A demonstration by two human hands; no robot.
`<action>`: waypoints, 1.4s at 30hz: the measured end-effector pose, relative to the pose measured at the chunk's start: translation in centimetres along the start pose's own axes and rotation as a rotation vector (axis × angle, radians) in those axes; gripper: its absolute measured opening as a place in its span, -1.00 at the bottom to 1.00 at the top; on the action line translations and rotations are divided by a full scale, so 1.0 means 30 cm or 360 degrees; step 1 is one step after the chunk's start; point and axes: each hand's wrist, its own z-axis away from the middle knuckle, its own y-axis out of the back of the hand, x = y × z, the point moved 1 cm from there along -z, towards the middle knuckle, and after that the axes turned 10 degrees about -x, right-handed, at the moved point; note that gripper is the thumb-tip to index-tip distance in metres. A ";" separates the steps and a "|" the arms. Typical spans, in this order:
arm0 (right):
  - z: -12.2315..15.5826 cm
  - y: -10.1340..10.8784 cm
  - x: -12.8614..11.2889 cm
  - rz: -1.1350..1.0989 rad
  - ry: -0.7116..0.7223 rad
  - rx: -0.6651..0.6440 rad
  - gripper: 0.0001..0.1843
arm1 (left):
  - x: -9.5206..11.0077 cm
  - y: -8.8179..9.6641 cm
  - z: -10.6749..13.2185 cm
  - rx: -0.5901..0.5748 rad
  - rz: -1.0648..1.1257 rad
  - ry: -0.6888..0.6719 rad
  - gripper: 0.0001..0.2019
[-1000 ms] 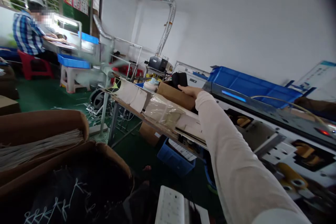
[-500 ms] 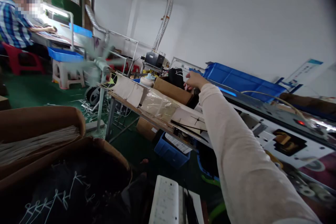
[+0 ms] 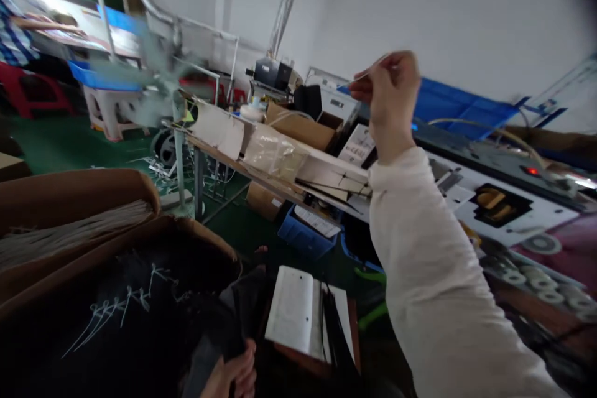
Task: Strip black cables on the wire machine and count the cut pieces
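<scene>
While raised, right hand (image 3: 392,90) pinching strand (image 3: 364,76)

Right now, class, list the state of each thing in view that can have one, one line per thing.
Right hand: raised, pinching a thin pale strand.
Left hand: low, fingers curled, hold unclear.
Standing fan: blades blurred, apparently spinning.
Machine indicator lamp: lit red.
Cardboard box on the bench: open.
Cardboard box at left: open, pale strands bundled inside.

I'm on a thin, glossy strand (image 3: 368,71) now; just below it, a matt cloth sleeve (image 3: 420,273); behind it, a smooth blue plastic crate (image 3: 459,102).
</scene>
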 end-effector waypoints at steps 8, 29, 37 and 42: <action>1.081 0.089 -0.034 0.0075 -0.0596 -0.0466 -0.92 | -0.035 -0.045 0.080 -0.0111 -0.0276 -0.0398 -0.74; 1.575 -0.051 -0.034 -0.0023 -0.0627 -0.1080 -0.89 | -0.269 -0.058 -0.089 0.0043 -0.1073 -0.0073 -0.87; 1.635 -0.012 0.123 -0.0890 -0.1678 -0.0606 -0.80 | -0.250 -0.083 -0.079 -0.0192 -0.0834 0.0014 -0.52; 1.744 -0.162 0.210 -0.1369 -0.1848 -0.1211 -0.68 | -0.225 -0.091 -0.062 -0.0372 -0.0684 0.0093 -0.49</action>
